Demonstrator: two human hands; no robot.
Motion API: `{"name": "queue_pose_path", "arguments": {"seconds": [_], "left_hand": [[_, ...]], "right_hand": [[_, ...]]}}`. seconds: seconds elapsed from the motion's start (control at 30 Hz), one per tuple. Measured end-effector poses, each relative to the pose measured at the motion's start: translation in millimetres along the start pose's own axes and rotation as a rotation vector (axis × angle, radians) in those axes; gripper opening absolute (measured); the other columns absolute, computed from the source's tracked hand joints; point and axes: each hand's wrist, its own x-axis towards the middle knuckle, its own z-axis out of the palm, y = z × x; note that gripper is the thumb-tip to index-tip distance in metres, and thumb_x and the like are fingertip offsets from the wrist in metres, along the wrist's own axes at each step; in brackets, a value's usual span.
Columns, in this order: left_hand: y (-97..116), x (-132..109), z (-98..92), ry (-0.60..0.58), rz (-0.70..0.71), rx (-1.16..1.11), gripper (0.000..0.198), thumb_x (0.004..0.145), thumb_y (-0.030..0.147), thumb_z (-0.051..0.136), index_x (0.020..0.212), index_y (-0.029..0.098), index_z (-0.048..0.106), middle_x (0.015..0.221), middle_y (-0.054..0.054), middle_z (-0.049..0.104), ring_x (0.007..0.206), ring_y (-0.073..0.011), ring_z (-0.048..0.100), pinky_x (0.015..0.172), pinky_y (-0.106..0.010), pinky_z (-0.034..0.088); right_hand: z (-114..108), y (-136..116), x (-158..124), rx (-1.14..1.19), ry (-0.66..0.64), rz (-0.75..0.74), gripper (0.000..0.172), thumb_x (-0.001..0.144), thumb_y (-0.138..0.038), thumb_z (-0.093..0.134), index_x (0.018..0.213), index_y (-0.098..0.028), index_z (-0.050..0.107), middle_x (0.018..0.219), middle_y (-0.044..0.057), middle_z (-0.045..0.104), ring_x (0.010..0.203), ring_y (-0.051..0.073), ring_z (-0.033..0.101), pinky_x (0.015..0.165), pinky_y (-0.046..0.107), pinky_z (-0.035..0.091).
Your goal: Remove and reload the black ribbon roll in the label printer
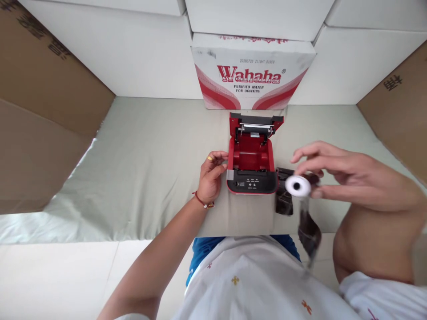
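Note:
A small red and black portable printer (252, 180) stands on the cloth-covered table with its lid (256, 122) raised, showing a bare red paper bay (251, 158). My left hand (211, 175) is at the printer's left side, thumb and fingers curled against its edge. To the right of the printer my right hand (333, 173) holds a white paper roll (298, 186) with a dark core, pinched between thumb and fingers above the table. A dark, glossy strap-like strip (309, 231) hangs below the roll, blurred. Dark folded material (284, 202) lies against the printer's right side.
Behind the printer stands a white and red water carton (253, 75), with plain white boxes (133, 53) stacked around it. Brown cardboard boxes (43, 115) flank the left, and another cardboard box (396, 93) the right. The pale green tablecloth (150, 169) ends just before my body.

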Motion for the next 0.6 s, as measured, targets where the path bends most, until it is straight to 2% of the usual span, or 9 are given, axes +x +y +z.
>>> {"name": "queue_pose_path", "arguments": {"seconds": [0.13, 0.23, 0.3, 0.4, 0.5, 0.6], "left_hand": [[-1, 1, -0.9, 0.003, 0.0, -0.006, 0.032, 0.077, 0.033, 0.09, 0.107, 0.026, 0.08, 0.109, -0.004, 0.08, 0.106, -0.0225, 0.074, 0.099, -0.037, 0.059], [-4, 1, -0.8, 0.016, 0.009, -0.004, 0.033, 0.077, 0.033, 0.09, 0.107, 0.026, 0.08, 0.112, -0.005, 0.081, 0.106, -0.0227, 0.074, 0.099, -0.037, 0.06], [-5, 1, -0.3, 0.017, 0.015, 0.0, 0.033, 0.078, 0.034, 0.091, 0.108, 0.026, 0.08, 0.114, -0.005, 0.08, 0.107, -0.023, 0.074, 0.1, -0.038, 0.06], [-6, -2, 1.0, 0.028, 0.072, 0.052, 0.037, 0.084, 0.044, 0.091, 0.114, 0.027, 0.078, 0.119, -0.006, 0.077, 0.113, -0.0254, 0.074, 0.103, -0.041, 0.061], [-1, -13, 1.2, 0.067, 0.311, 0.272, 0.038, 0.097, 0.055, 0.083, 0.124, 0.029, 0.078, 0.127, -0.008, 0.072, 0.125, -0.0305, 0.071, 0.115, -0.051, 0.058], [7, -27, 0.6, 0.022, 0.703, 0.534, 0.041, 0.102, 0.053, 0.077, 0.139, 0.033, 0.077, 0.131, -0.01, 0.071, 0.137, -0.0371, 0.066, 0.125, -0.061, 0.051]], "right_hand": [[44, 3, 58, -0.156, 0.101, 0.105, 0.034, 0.105, -0.037, 0.076, 0.136, -0.028, 0.085, 0.122, 0.009, 0.079, 0.094, 0.025, 0.079, 0.084, 0.039, 0.066], [71, 2, 91, -0.437, 0.152, 0.243, 0.034, 0.105, -0.03, 0.072, 0.136, -0.023, 0.086, 0.131, 0.014, 0.08, 0.104, 0.032, 0.08, 0.089, 0.045, 0.063], [79, -4, 103, -0.58, 0.154, 0.35, 0.034, 0.107, -0.028, 0.069, 0.136, -0.023, 0.086, 0.135, 0.017, 0.081, 0.107, 0.037, 0.08, 0.085, 0.047, 0.061], [80, -16, 109, -0.683, 0.151, 0.448, 0.033, 0.109, -0.027, 0.067, 0.137, -0.024, 0.085, 0.128, 0.018, 0.085, 0.103, 0.038, 0.082, 0.078, 0.046, 0.058], [81, -21, 110, -0.683, 0.137, 0.467, 0.033, 0.111, -0.025, 0.066, 0.138, -0.026, 0.084, 0.123, 0.015, 0.088, 0.103, 0.036, 0.083, 0.077, 0.043, 0.056], [86, -18, 111, -0.671, 0.14, 0.429, 0.032, 0.11, -0.022, 0.066, 0.136, -0.026, 0.083, 0.126, 0.013, 0.088, 0.101, 0.034, 0.083, 0.074, 0.04, 0.054]]}}
